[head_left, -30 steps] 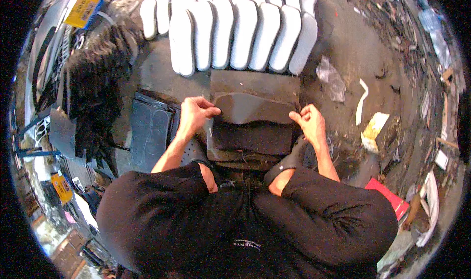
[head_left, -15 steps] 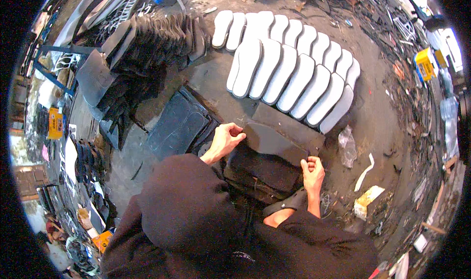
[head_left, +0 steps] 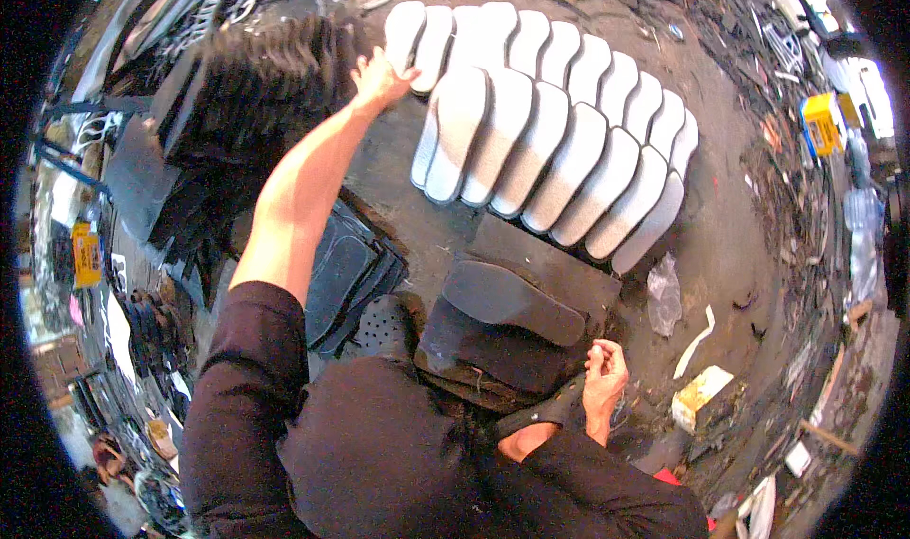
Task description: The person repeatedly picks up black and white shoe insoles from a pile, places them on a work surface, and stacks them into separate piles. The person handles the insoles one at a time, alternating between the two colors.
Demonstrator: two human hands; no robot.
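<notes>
- Pale shoe soles [head_left: 559,131] are laid in overlapping rows on the floor [head_left: 720,236], ahead of the person.
- Left hand [head_left: 381,76] is stretched to the rows' far-left end; fingers are curled onto the edge of a sole.
- Right hand [head_left: 604,378] is held loosely closed beside a dark cut sole [head_left: 512,302] on stacked dark sheets [head_left: 493,349]; nothing seen pinched.
- Step judged: one pale sole being picked; a firm lift clear of its neighbours is called for.
- Yellow box [head_left: 823,122] at far right; small yellow-white carton [head_left: 700,395] near right hand.
</notes>
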